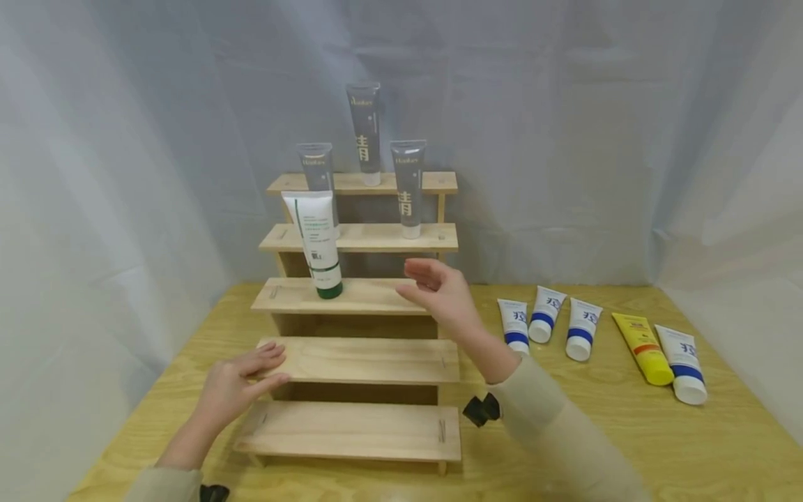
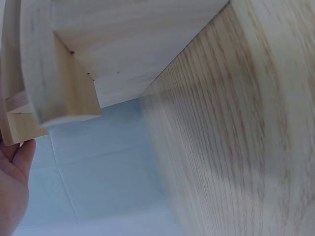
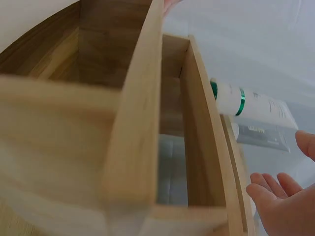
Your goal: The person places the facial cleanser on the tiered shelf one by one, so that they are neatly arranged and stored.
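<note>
White-green tube [image 1: 318,237] upright on middle shelf [image 1: 373,296], left of right hand [image 1: 444,298].

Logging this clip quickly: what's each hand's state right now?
Left hand: open, touching the wooden stand at its left side.
Right hand: open, holding nothing.

White tube [image 1: 318,237] with green cap [image 1: 329,290], pale wood-grained shelf [image 1: 364,359]

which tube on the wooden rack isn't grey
The white tube with the dark green cap, standing on the middle shelf. The other three, the grey tubes, stand higher: two one shelf up, one on top.
</note>
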Available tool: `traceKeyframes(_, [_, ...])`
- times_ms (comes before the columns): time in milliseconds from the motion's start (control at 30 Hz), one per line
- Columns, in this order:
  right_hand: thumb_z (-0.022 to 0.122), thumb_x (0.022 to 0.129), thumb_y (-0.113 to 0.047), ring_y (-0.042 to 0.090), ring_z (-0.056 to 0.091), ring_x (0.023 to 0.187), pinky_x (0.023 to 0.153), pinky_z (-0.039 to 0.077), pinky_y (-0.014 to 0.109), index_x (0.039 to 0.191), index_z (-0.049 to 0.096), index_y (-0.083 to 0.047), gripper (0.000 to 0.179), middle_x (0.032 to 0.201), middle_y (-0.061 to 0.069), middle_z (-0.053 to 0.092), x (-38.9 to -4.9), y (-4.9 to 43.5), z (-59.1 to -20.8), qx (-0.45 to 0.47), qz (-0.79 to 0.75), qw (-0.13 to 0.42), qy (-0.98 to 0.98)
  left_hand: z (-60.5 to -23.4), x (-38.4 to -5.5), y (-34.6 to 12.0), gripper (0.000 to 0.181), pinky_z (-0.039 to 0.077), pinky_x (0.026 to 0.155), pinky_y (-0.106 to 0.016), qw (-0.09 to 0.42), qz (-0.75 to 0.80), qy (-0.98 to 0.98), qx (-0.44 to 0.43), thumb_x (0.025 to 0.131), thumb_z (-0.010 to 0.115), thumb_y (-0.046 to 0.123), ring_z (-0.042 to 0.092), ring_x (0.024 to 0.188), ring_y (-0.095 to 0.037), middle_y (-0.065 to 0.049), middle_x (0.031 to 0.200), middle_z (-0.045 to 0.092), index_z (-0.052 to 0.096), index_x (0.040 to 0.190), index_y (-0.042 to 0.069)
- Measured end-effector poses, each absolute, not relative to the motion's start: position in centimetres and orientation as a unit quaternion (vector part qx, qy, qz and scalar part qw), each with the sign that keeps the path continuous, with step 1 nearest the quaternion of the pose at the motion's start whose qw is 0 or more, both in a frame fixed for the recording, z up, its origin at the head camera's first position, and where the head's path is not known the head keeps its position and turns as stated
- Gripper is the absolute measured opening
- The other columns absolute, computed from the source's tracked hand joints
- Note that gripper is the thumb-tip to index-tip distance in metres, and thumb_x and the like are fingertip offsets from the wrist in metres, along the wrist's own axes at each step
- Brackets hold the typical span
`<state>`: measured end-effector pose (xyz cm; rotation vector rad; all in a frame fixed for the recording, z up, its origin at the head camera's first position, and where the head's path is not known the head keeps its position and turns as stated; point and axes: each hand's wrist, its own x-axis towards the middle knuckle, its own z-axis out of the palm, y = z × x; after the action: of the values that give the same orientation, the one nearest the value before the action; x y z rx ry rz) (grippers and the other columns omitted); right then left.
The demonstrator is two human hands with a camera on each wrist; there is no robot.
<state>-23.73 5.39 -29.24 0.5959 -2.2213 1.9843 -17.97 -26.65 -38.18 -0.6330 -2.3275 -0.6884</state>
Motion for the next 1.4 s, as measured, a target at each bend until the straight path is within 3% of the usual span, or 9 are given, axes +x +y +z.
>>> traceKeyframes(233, [0.065, 0.080, -0.007, 0.024, 0.048, 0.111, 0.094, 0.040, 0.032, 0.118, 0.050, 0.005, 0.043, 0.119, 0.019, 0.052, -23.2, 8.7, -29.9, 0.172, 0.639, 0.055, -0.748, -38.1, -17.9, -26.6, 0.035, 0.031, 0.084, -0.002, 0.308, -0.263, -0.882, -0.239, 0.057, 0.080, 0.012, 0.050, 0.100, -0.001, -0.009, 0.096, 0.065, 0.070, 0.088, 0.001])
traceKeyframes(767, [0.066, 0.081, -0.023, 0.028, 0.049, 0.109, 0.092, 0.041, 0.037, 0.118, 0.052, 0.001, 0.046, 0.117, 0.017, 0.054, -23.0, 15.1, -33.0, 0.121, 0.556, 0.076, -0.819, -38.2, -18.2, -26.8, 0.035, 0.030, 0.084, -0.002, 0.314, -0.251, -0.883, -0.241, 0.056, 0.081, 0.014, 0.050, 0.099, 0.000, -0.008, 0.096, 0.065, 0.070, 0.087, 0.002])
traceKeyframes(1400, [0.064, 0.082, -0.016, 0.035, 0.053, 0.098, 0.085, 0.044, 0.045, 0.111, 0.053, 0.009, 0.040, 0.108, 0.025, 0.056, -23.4, 20.2, -37.3, 0.067, 0.450, 0.085, -0.886, -38.1, -18.1, -26.6, 0.035, 0.030, 0.085, -0.002, 0.306, -0.252, -0.885, -0.242, 0.057, 0.080, 0.015, 0.053, 0.099, -0.005, -0.008, 0.096, 0.065, 0.070, 0.088, 0.002])
